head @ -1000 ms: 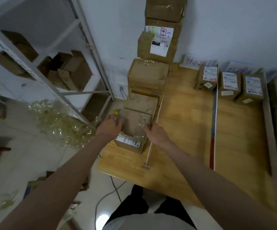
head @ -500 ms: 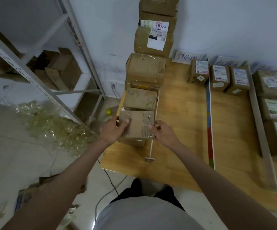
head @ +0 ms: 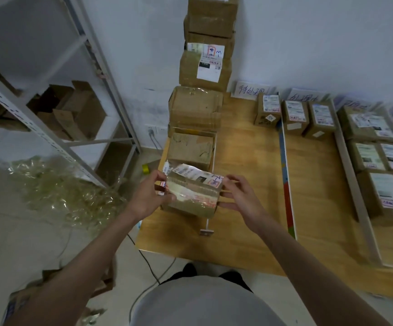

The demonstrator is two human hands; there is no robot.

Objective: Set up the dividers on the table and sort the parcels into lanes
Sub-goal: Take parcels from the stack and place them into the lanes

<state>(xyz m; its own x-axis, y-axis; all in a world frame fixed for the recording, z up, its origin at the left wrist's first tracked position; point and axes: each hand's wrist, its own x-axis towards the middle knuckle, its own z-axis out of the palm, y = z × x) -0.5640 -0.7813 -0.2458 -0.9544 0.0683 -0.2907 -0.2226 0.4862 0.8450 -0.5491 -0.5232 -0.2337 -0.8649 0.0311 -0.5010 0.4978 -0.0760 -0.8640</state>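
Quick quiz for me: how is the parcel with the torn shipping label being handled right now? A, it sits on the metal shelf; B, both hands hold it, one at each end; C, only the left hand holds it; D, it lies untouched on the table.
B: the left hand and the right hand grip opposite ends of the parcel, raised above the table.

Right of the right hand point(head: 240, 201) lies a bare lane of the wooden table point(head: 249, 161), bounded by the coloured divider point(head: 286, 184). Ahead of both hands, stacked cardboard boxes point(head: 194, 109) block the way; labelled parcels point(head: 294, 115) crowd the far end.
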